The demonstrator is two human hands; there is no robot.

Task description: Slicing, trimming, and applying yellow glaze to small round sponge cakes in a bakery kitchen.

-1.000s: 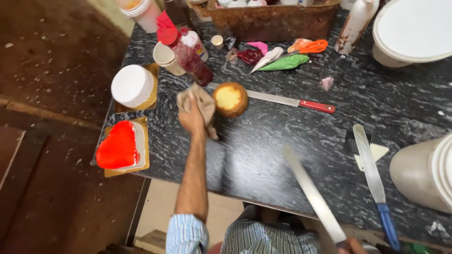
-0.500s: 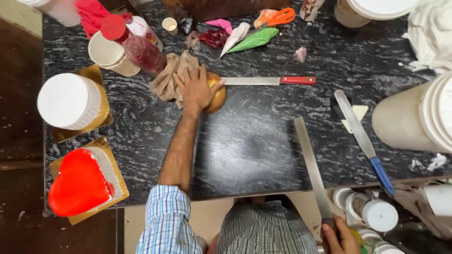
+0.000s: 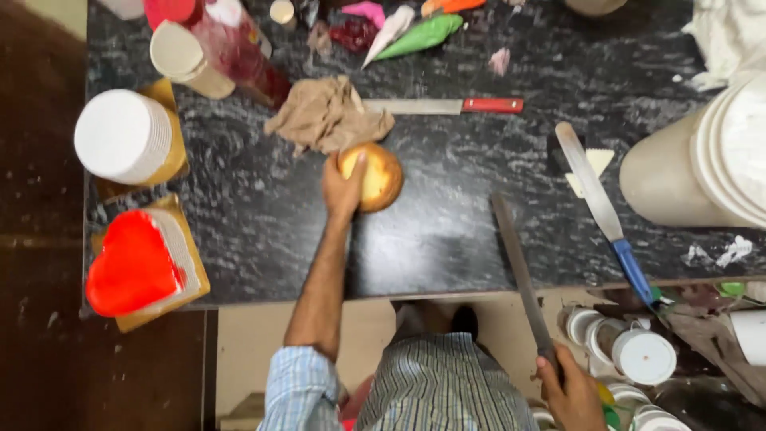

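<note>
Right now, a small round golden cake (image 3: 375, 175) near the middle of the black marble counter (image 3: 447, 239), held by the left hand (image 3: 345, 191), fingers closed around its left edge, thumb lying over the top. Just behind, touching or almost touching the cake, a crumpled brown cloth (image 3: 327, 118). Beside the cloth, a knife with red handle (image 3: 443, 105), flat on the counter. Lower right, the right hand (image 3: 570, 395) gripping tight the handle end of a long thin blade (image 3: 523, 275), the blade pointing up over the counter edge. Further right, a spatula with blue handle (image 3: 602, 207) next to a large white bucket (image 3: 702, 160). Far left, a red heart-shaped cake (image 3: 132, 263) on a gold board, and a stack of white lids (image 3: 120, 136) above.
</note>
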